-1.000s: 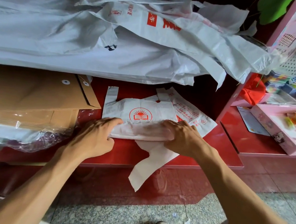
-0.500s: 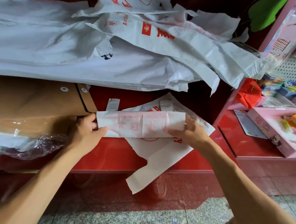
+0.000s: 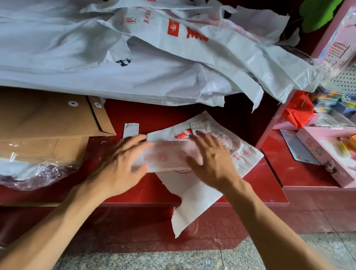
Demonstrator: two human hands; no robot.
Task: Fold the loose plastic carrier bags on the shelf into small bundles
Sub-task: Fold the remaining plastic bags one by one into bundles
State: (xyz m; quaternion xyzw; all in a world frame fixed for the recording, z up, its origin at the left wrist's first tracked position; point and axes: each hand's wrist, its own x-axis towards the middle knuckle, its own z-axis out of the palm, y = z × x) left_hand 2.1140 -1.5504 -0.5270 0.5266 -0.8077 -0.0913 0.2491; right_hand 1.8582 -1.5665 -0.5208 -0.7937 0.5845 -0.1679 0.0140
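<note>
Neither hand has a grip on anything: the left hand [image 3: 120, 168] and the right hand [image 3: 212, 162] both lie with fingers spread and fairly straight, palms down, pressing a folded bag [image 3: 165, 158] flat against the red shelf [image 3: 154, 190]. The left hand covers the near-left end of the strip and the right hand covers its right end, so only the middle shows between them.

The bag is thin white plastic with faint red print showing through its layers, doubled into a long narrow band that runs left to right. It rests on a second, unfolded bag [image 3: 194, 196], also white with red lettering, which lies at an angle and hangs its lower end over the front edge of the shelf. A small white handle strip [image 3: 131, 130] pokes out just behind the left hand.

The likely trouble is springback: film this light tends to puff open once the pressure comes off, so the band could unroll before the next fold is made. The loose bag underneath is slippery and could slide with the band, or get caught up in the fold. The overhanging end could also drag the lower bag off the shelf to the floor.

On the level above, a heap of loose bags [image 3: 183, 51] waits unfolded. To the left sits a stack of brown envelopes [image 3: 38, 121], and to the right a pink box [image 3: 338, 162] of small items.
</note>
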